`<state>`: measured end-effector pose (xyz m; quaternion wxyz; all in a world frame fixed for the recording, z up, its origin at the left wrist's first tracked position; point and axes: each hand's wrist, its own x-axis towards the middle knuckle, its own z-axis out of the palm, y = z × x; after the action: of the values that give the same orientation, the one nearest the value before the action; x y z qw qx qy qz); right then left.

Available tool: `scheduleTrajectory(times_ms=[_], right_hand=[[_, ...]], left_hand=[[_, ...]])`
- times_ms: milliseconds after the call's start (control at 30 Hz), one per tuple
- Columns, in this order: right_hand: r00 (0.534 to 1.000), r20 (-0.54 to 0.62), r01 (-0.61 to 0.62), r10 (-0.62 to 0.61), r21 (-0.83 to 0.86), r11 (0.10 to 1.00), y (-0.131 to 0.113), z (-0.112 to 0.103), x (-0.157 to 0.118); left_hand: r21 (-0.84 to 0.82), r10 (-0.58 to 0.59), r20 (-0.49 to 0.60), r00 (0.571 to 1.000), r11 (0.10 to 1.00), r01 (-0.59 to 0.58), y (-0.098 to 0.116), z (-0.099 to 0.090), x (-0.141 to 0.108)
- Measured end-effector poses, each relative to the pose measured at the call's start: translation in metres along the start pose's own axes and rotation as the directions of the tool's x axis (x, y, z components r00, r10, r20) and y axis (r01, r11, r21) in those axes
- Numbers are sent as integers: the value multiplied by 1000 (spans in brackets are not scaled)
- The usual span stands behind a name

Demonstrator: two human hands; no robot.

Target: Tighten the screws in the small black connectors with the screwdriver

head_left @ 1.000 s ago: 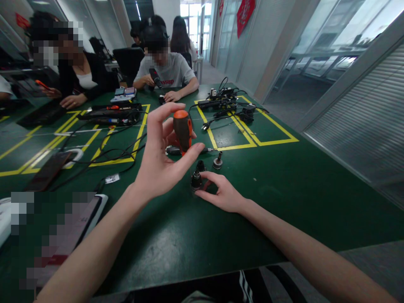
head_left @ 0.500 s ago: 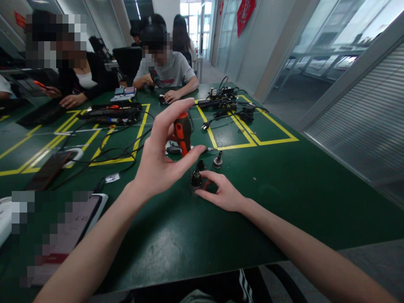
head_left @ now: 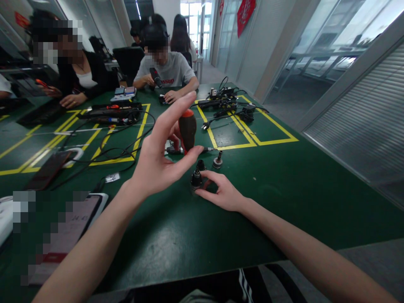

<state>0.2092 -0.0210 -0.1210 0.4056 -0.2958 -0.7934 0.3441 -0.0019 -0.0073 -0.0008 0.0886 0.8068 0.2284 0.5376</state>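
My left hand [head_left: 160,155] is raised over the table. Its index finger and thumb are stretched apart, while the curled fingers behind hold a screwdriver [head_left: 188,129] by its red and black handle. The screwdriver stands nearly upright, and its lower end is hidden behind my thumb. Low on the table, my right hand [head_left: 222,191] pinches a small black round part [head_left: 196,180] with a narrow stub on top. Just behind that sits another small dark part [head_left: 200,165]. A metal piece with an upright stem [head_left: 217,160] stands to the right.
A slim dark tool [head_left: 173,150] lies behind the screwdriver. Tangled black cables and adapters [head_left: 227,101] occupy the back right. At left are a phone [head_left: 50,166], loose cords and a tool tray [head_left: 110,112]. Two people work across the green table [head_left: 284,185].
The screwdriver handle has turned in my left hand, its dark side now facing me, and shifted slightly right. My right hand and the black part have stayed in place.
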Motion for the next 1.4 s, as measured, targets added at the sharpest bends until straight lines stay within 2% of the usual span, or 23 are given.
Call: scheduleTrajectory(times_ms=[100, 300, 467, 567, 767, 1000, 1100, 1200, 1300, 1333, 1400], right_hand=[[1000, -6, 11, -11, -19, 1000, 1, 0, 0], [1000, 13, -3, 3, -7, 1000, 1, 0, 0], [1000, 1, 4, -4, -20, 1000, 0, 0, 0], [1000, 0, 12, -12, -28, 1000, 1, 1, 0], [1000, 2, 19, -19, -45, 999, 0, 0, 0], [1000, 4, 22, -22, -64, 998, 0, 1, 0], [999, 26, 44, -41, -116, 992, 0, -3, -1], [995, 74, 77, -59, -263, 962, -11, -14, 2], [991, 135, 66, -7, -435, 898, -36, -31, -2], [986, 168, 78, -1, -452, 888, -47, -36, -8], [976, 216, 106, -23, -382, 918, -70, -43, -33]], left_hand=[[-8, -15, 0, 1000, 1000, 15, 2, 0, 0], [-79, -15, 79, 997, 997, 21, 6, -2, 4], [-7, 55, 4, 999, 998, -55, 1, 0, 2], [54, 80, 21, 997, 995, -81, -2, -1, 2], [-9, 82, 61, 995, 997, -82, -2, -2, 4], [76, 112, 28, 993, 991, -114, -4, -1, 3], [56, 119, 31, 992, 991, -120, -4, -1, 3], [-1, 120, 48, 992, 993, -120, -2, -2, 3], [25, 124, 18, 992, 992, -124, -1, -1, 4], [41, 131, -3, 991, 991, -131, -1, 0, 5], [73, 141, -31, 989, 988, -139, -2, 1, 5]])
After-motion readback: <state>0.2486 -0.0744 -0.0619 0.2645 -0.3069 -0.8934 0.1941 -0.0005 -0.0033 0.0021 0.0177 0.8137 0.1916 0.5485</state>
